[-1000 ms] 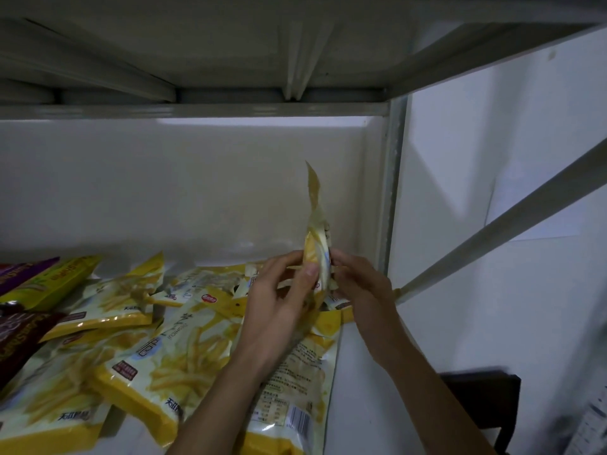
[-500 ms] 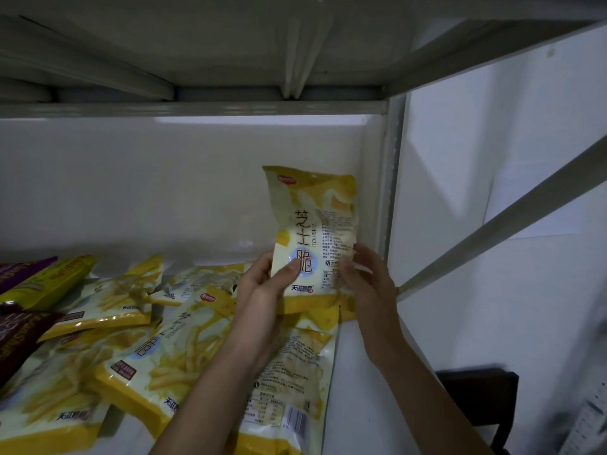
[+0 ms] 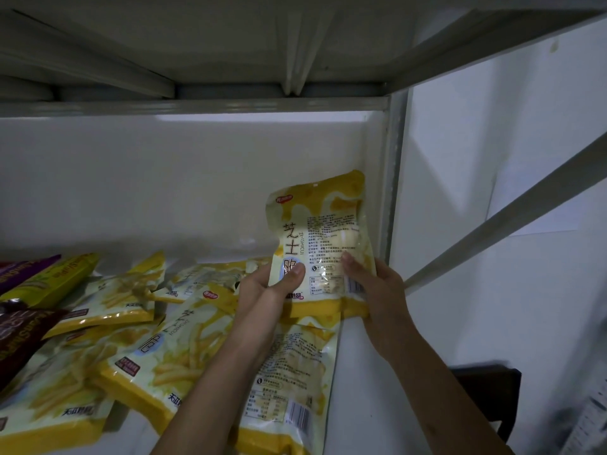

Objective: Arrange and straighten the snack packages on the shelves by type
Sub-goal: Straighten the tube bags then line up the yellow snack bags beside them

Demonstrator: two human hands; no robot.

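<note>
Two hands standing a yellow snack pack up at the shelf's right end.

Nearest, loose yellow packs (image 3: 170,353) are lying overlapped and askew; above them the left hand (image 3: 266,297) and right hand (image 3: 377,290) are each pinching a lower corner of the held pack (image 3: 320,244), near the right upright post (image 3: 392,178). Its long axis is running vertically, top tilting slightly right, printed face toward the camera. Let go here, it is likely toppling forward, standing unsupported on slippery packs.

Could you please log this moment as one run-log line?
left hand: grips yellow package | right hand: grips it | package: upright, shelf's right end
</note>
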